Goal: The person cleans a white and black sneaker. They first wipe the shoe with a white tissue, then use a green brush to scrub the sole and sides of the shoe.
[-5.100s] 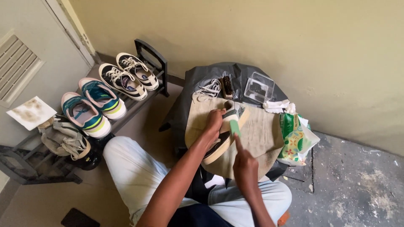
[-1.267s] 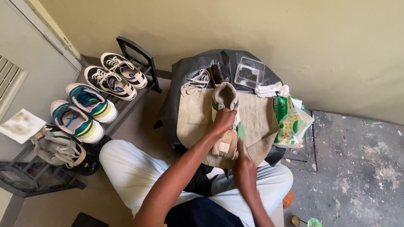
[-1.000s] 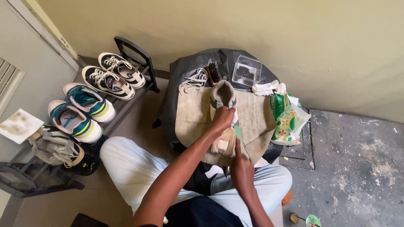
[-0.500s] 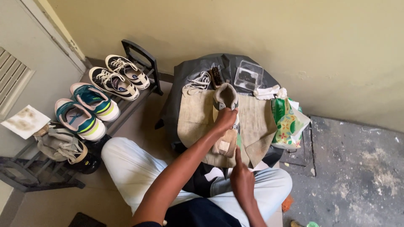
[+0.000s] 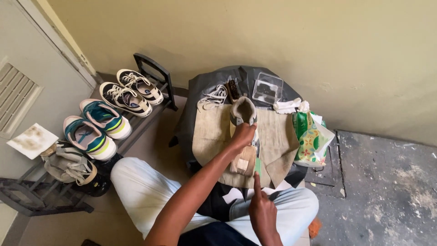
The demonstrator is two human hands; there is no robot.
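Note:
A beige high-top shoe [image 5: 242,114] lies lengthwise on a tan cloth [image 5: 277,136] spread over a small table covered in dark grey. My left hand [image 5: 241,135] is shut on the shoe's middle, pressing it down. My right hand [image 5: 261,212] is lower, above my lap, index finger stretched out, holding a small green tool [image 5: 258,165] whose tip touches the shoe's near end. What kind of tool it is cannot be made out.
White laces [image 5: 213,96], a dark brush [image 5: 233,89], a clear plastic box [image 5: 267,88] and a white rag [image 5: 287,105] lie at the table's back. A green patterned bag [image 5: 309,139] stands at its right. A black rack [image 5: 154,79] at left holds several sneakers.
The shoe was lying across the cloth five seconds ago; it now points away from me. My right hand has drawn back toward my lap with the green tool.

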